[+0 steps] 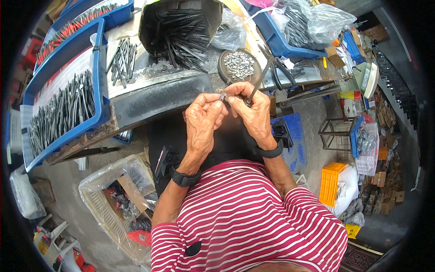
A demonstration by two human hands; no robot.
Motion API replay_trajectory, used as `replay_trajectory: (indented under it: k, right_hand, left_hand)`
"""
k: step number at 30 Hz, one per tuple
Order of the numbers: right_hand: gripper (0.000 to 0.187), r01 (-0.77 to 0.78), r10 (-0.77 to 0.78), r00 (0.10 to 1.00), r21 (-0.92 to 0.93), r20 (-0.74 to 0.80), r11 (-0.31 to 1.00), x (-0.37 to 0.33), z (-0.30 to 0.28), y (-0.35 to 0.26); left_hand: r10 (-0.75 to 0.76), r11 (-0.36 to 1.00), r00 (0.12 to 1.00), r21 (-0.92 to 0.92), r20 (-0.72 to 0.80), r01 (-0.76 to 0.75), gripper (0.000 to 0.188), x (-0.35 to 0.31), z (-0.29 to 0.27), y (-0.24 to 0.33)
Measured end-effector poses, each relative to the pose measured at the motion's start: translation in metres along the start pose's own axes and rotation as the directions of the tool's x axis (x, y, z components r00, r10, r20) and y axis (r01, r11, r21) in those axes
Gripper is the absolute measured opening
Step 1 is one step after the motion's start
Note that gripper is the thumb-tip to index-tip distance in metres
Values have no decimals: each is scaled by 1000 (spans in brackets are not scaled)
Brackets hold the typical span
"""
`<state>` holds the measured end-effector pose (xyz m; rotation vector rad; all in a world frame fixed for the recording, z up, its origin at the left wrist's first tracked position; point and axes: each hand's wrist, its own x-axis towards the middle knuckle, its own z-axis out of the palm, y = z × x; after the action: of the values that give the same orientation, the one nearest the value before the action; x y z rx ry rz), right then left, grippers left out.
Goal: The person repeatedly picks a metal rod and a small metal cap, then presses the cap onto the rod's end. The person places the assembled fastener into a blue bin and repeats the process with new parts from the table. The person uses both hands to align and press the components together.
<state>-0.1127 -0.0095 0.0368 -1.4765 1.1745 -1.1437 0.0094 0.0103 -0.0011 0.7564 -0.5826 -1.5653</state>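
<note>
My left hand (203, 119) and my right hand (254, 115) meet in front of the bench edge, each pinching the same small silvery metal part (223, 96) between thumb and forefinger. Its exact shape is too small to make out. A long, narrow dark strip (260, 82) slants across my right hand, its lower end tucked by the thumb and its upper end near the pliers (282, 72). Just beyond my fingers sits a round dish (221, 68) heaped with small shiny metal pieces (240, 65).
An open box (212, 18) of dark strips (181, 38) lies tipped at the back. More strips (121, 61) lie on the bench (149, 97). Blue trays (99, 81) stand left, another blue bin (272, 34) back right. Below left is a plastic-lined crate (97, 188).
</note>
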Motion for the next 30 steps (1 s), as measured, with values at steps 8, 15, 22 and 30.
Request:
replay_trajectory:
  k: [8, 15, 22, 30]
  right_hand:
    - [9, 2, -3, 1000, 103, 6, 995, 4, -1, 4]
    - [13, -54, 48, 998, 137, 47, 989, 4, -5, 3]
    - [14, -49, 43, 998, 127, 47, 991, 4, -5, 2]
    - [13, -14, 15, 1000, 108, -8, 994, 4, -1, 4]
  left_hand:
    - [36, 995, 999, 96, 5, -37, 14, -2, 0, 1]
    - [111, 969, 994, 224, -2, -108, 15, -2, -1, 1]
    - [184, 936, 983, 309, -27, -167, 11, -4, 1, 1]
    - [160, 945, 986, 294, -36, -143, 12, -5, 1, 0]
